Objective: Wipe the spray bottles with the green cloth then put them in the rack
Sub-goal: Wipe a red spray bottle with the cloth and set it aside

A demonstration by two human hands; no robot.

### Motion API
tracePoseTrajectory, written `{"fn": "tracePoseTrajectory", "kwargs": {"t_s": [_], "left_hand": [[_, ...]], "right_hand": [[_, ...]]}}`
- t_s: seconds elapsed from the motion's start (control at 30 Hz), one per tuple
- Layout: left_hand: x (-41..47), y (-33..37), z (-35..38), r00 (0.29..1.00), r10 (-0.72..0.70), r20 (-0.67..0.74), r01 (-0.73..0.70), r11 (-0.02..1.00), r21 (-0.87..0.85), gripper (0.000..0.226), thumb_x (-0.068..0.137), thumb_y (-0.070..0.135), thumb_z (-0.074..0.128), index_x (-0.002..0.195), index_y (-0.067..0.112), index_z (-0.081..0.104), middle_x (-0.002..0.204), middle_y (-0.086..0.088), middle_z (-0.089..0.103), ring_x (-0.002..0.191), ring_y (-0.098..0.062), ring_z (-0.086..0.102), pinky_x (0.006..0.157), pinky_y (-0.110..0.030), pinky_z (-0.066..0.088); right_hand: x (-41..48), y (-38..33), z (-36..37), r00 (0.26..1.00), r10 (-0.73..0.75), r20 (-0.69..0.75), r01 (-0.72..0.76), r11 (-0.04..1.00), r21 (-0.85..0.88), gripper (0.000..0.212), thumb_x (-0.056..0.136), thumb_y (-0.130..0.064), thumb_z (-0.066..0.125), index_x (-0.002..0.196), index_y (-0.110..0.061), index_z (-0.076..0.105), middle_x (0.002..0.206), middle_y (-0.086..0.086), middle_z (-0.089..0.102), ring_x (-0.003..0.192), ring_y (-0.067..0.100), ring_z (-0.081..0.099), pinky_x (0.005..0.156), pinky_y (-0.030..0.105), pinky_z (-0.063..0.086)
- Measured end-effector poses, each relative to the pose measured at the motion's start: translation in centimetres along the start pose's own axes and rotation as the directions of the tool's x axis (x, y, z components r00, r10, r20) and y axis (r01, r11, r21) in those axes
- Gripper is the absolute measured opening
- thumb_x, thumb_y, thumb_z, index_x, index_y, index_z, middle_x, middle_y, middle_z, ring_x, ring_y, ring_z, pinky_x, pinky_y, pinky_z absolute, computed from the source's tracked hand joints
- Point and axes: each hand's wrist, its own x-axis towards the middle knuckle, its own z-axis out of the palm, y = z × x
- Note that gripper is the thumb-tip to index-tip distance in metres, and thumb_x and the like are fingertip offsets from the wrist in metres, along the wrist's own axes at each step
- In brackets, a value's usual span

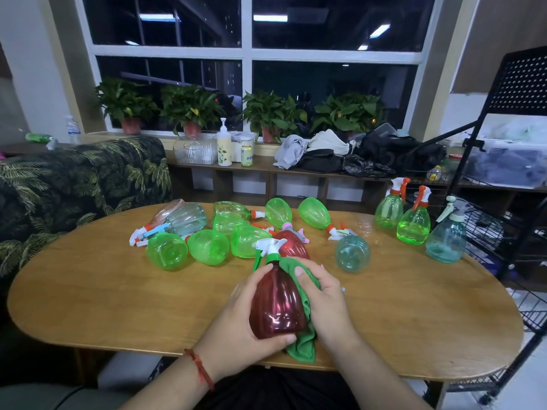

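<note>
Head view: my left hand [245,318] cups the red bottle [278,303] round its belly, over the near edge of the table [118,291]. My right hand [322,297] wraps the green cloth [305,341] against the bottle's right side. It looks empty, so I'd guess light, thin-walled and slick. The ribbed belly or the neck seems the surest hold. The wood is smooth. Lying bottles [209,247] crowd the far side, and upright bottles [413,226] stand beside the black rack [503,232] on the right.

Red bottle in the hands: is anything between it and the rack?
Yes. Three upright bottles stand before the rack at the right end of the table: far green bottle, near green bottle, upright teal bottle. A lying teal bottle is nearer the red bottle.
</note>
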Motion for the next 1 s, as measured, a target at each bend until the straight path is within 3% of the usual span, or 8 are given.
{"fn": "tracePoseTrajectory", "kwargs": {"t_s": [0.17, 0.3, 0.47, 0.57, 0.67, 0.77, 0.87, 1.0], "left_hand": [[0.0, -0.3, 0.1, 0.998, -0.014, -0.057, 0.012, 0.999, -0.036, 0.116, 0.071, 0.057, 0.094, 0.159, 0.06, 0.02, 0.156, 0.028, 0.043, 0.142, 0.003, 0.048, 0.118, -0.033, 0.045], [0.5, -0.4, -0.1, 0.984, -0.094, -0.148, 0.071, 0.986, -0.153, 0.109, 0.075, 0.044, 0.096, 0.16, 0.048, 0.028, 0.142, 0.036, 0.053, 0.131, 0.004, 0.058, 0.107, -0.018, 0.049], [2.0, -0.4, -0.3, 0.943, -0.224, -0.247, 0.123, 0.923, -0.365, 0.104, 0.069, 0.042, 0.1, 0.154, 0.042, 0.039, 0.13, 0.028, 0.065, 0.118, -0.004, 0.069, 0.105, -0.031, 0.055], [2.9, 0.2, -0.3, 0.935, -0.288, -0.207, 0.173, 0.88, -0.442, 0.116, 0.054, 0.048, 0.099, 0.153, 0.041, 0.039, 0.122, 0.024, 0.072, 0.113, -0.007, 0.072, 0.106, -0.036, 0.055], [3.4, 1.4, -0.6, 0.932, -0.352, -0.088, 0.205, 0.71, -0.673, 0.102, 0.066, 0.036, 0.099, 0.152, 0.04, 0.045, 0.128, 0.007, 0.074, 0.118, -0.018, 0.073, 0.104, -0.047, 0.058], [3.8, 2.7, -1.5, 0.916, -0.401, -0.012, 0.222, 0.533, -0.817, 0.056, 0.088, 0.028, 0.08, 0.14, 0.035, 0.061, 0.131, -0.006, 0.073, 0.112, -0.029, 0.075, 0.086, -0.055, 0.063], [4.0, 2.7, -2.3, 0.929, -0.371, 0.019, 0.238, 0.554, -0.798, 0.051, 0.088, 0.023, 0.083, 0.134, 0.032, 0.063, 0.132, -0.014, 0.071, 0.11, -0.034, 0.075, 0.082, -0.054, 0.063], [4.4, 2.9, -2.6, 0.931, -0.351, -0.1, 0.163, 0.646, -0.746, 0.06, 0.079, 0.024, 0.093, 0.131, 0.036, 0.065, 0.132, -0.015, 0.066, 0.106, -0.034, 0.076, 0.076, -0.048, 0.064]], "right_hand": [[-0.1, 0.9, 0.0, 0.999, -0.008, 0.038, 0.008, 1.0, 0.001, 0.027, 0.108, -0.015, 0.06, 0.128, -0.022, 0.077, 0.127, -0.004, 0.077, 0.126, 0.016, 0.068, 0.107, 0.034, 0.055], [-0.4, 1.1, 0.2, 0.996, -0.059, 0.073, 0.061, 0.998, -0.031, 0.028, 0.106, -0.017, 0.062, 0.13, -0.02, 0.075, 0.129, -0.005, 0.076, 0.127, 0.015, 0.068, 0.109, 0.035, 0.054], [-0.5, 2.0, 0.2, 0.979, -0.19, 0.076, 0.2, 0.968, -0.153, 0.028, 0.105, -0.016, 0.065, 0.131, -0.022, 0.076, 0.131, -0.009, 0.074, 0.132, 0.018, 0.065, 0.113, 0.031, 0.049], [-0.5, 1.4, 0.2, 0.987, -0.154, 0.043, 0.159, 0.978, -0.136, 0.027, 0.106, -0.016, 0.064, 0.13, -0.024, 0.076, 0.129, -0.011, 0.076, 0.13, 0.014, 0.066, 0.111, 0.025, 0.049], [-0.2, 0.9, -0.1, 0.994, -0.103, -0.031, 0.099, 0.988, -0.115, 0.026, 0.109, -0.019, 0.062, 0.13, -0.025, 0.076, 0.128, -0.01, 0.077, 0.128, 0.009, 0.066, 0.114, 0.025, 0.044], [0.3, 1.2, -0.5, 0.996, -0.069, -0.056, 0.062, 0.991, -0.116, 0.03, 0.107, -0.038, 0.061, 0.133, -0.031, 0.074, 0.133, -0.007, 0.075, 0.133, 0.018, 0.065, 0.124, 0.057, 0.036], [0.3, 1.3, -0.4, 0.995, -0.074, -0.069, 0.068, 0.994, -0.089, 0.031, 0.105, -0.039, 0.061, 0.132, -0.032, 0.074, 0.134, -0.004, 0.075, 0.134, 0.023, 0.064, 0.121, 0.061, 0.04], [-0.3, 1.1, 0.1, 0.969, -0.232, -0.081, 0.216, 0.96, -0.177, 0.028, 0.108, -0.02, 0.062, 0.132, -0.026, 0.075, 0.132, -0.008, 0.074, 0.131, 0.019, 0.066, 0.116, 0.053, 0.048]]}}
